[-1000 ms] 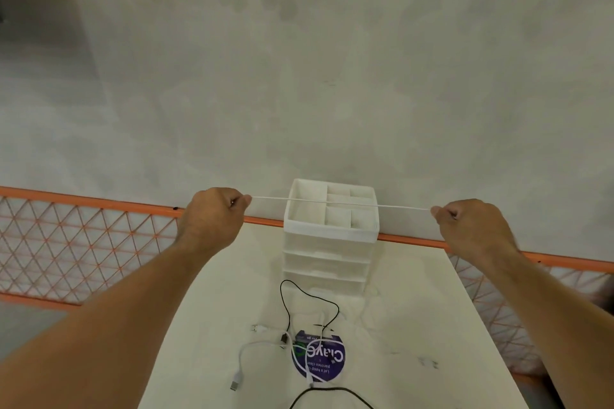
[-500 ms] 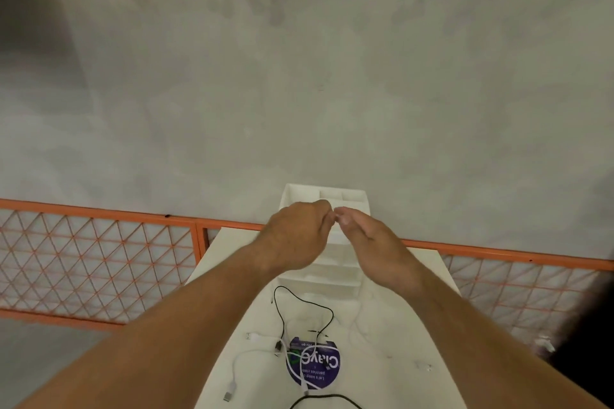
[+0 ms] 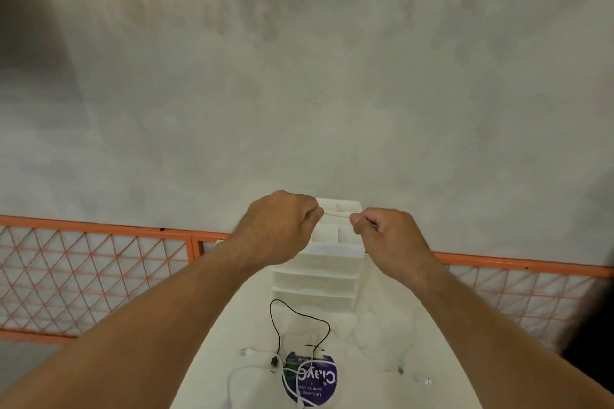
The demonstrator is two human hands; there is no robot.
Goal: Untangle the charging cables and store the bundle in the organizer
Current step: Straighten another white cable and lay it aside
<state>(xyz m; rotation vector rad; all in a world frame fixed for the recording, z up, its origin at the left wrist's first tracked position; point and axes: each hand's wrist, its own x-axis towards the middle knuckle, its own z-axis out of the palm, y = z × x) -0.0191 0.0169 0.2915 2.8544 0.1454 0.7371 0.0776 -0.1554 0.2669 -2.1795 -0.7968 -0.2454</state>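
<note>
A short stretch of white cable (image 3: 336, 214) runs taut between my two raised hands, above the white organizer (image 3: 329, 272). My left hand (image 3: 279, 226) pinches its left end with curled fingers. My right hand (image 3: 387, 236) pinches the right end between thumb and forefinger. The organizer has open compartments on top and drawers below, partly hidden by my hands. On the white table (image 3: 382, 342) nearer me lie a black cable (image 3: 299, 315) in a loop and tangled white cables (image 3: 262, 368).
A purple round sticker (image 3: 312, 382) sits on the table under the cables. A small connector (image 3: 423, 380) lies at the table's right. An orange mesh fence (image 3: 99, 262) runs behind the table. Beyond it is a grey concrete floor.
One second ago my hands held the white cable stretched wide. They then came together until they touched, and now they have drawn slightly apart with a short span of cable between them.
</note>
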